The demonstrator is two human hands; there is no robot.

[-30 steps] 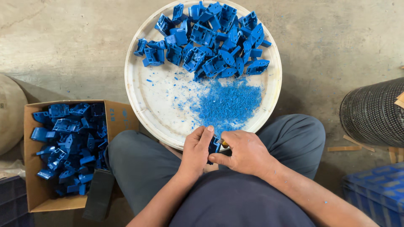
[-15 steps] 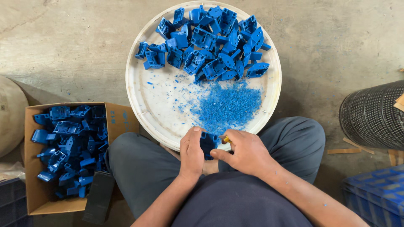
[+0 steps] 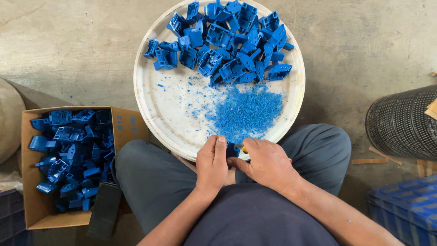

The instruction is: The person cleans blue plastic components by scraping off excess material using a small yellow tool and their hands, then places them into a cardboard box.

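My left hand [image 3: 212, 165] and my right hand [image 3: 265, 162] meet over my lap at the near rim of a round white tray [image 3: 150, 109]. Between them sits a small blue plastic part [image 3: 232, 149], pinched by the left fingers. The right hand grips a small tool with a yellow bit [image 3: 243, 148] showing against the part. A pile of blue plastic parts [image 3: 223, 41] fills the tray's far side. Blue shavings [image 3: 246, 111] lie heaped in the tray just beyond my hands.
A cardboard box [image 3: 41, 209] with several blue parts [image 3: 68, 155] stands at my left knee. A black perforated drum [image 3: 403, 120] lies at the right, a blue crate [image 3: 405, 205] below it. A dark flat object [image 3: 104, 210] leans by the box. Concrete floor all around.
The hands stay together at the tray's near rim. The blue part has shifted slightly between the fingers, and the left thumb has slid over it.
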